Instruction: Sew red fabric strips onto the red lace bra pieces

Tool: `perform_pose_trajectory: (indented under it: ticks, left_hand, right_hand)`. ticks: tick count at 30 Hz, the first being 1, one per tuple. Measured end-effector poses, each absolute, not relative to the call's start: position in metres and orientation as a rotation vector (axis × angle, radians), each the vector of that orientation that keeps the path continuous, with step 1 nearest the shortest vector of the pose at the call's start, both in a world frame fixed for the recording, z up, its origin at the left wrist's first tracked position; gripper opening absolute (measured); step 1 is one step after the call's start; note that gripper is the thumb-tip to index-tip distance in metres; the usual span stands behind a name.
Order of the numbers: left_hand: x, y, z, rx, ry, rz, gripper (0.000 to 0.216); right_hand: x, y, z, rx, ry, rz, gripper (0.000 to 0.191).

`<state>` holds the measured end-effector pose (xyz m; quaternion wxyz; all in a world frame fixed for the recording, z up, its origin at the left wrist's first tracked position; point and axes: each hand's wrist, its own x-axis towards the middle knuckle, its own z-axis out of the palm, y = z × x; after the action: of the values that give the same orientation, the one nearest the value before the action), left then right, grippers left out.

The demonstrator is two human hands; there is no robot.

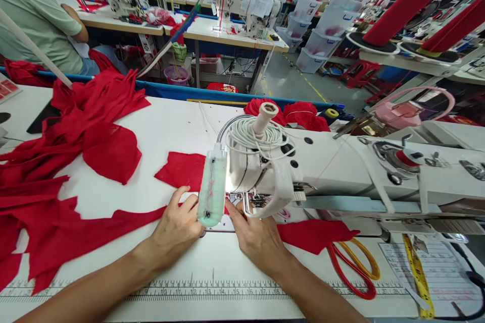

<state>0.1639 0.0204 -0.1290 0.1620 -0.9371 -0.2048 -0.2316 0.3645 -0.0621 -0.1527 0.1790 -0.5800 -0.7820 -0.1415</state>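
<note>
Red fabric (182,169) under sewing machine (265,161); both hands, L (178,227) & R (257,237), flat, fingers spread. Ruler (212,290) nos. 9-18.

Fabric pile (56,171) lies left of the left hand (178,229); scissors (354,265) right of the right hand (257,237); the sewing machine (341,171) stands behind both, its needle area seemingly hidden.

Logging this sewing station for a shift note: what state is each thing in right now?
Left hand: flat on red fabric strip.
Right hand: fingers at the presser foot.
Sewing machine lamp: lit.
Scissors: lying on table, unheld.
Red fabric pile: heaped, loose.
</note>
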Motion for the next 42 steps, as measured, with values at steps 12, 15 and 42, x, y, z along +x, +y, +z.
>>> perform_pose_trajectory:
  ticks: [12,15,42]
  left_hand:
    - [0.160,0.026,-0.124,-2.846,-0.720,-0.572,0.015]
    - [0.160,0.030,-0.125,-2.853,-0.775,-0.567,0.021]
    - [0.156,0.024,-0.133,-2.723,-0.600,-0.676,0.028]
  right_hand:
    - [0.364,-0.063,-0.151,-1.655,-2.206,-0.396,0.042]
    - [0.364,-0.063,-0.151,-1.649,-2.222,-0.387,0.042]
    - [0.365,-0.062,-0.152,-1.626,-2.212,-0.395,0.043]
